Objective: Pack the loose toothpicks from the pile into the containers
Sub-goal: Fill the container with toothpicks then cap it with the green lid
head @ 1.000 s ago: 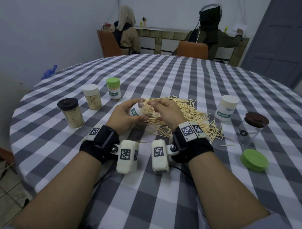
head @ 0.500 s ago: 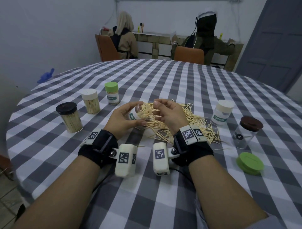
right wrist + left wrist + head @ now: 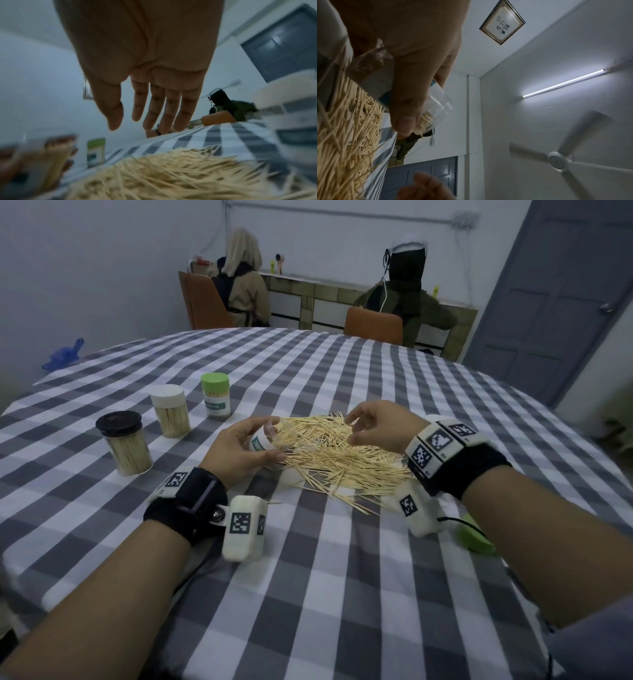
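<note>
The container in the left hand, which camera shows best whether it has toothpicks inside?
The left wrist view: the container is close, and through its clear wall toothpicks show near its mouth, the left hand gripping it. The head view shows it tilted but half hidden by fingers. The right wrist view shows only blur.

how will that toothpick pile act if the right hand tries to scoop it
The toothpick pile is loose and crisscrossed, so it would likely scatter and slip through the open right hand. The sticks look thin and light, probably rolling on the tablecloth.
</note>
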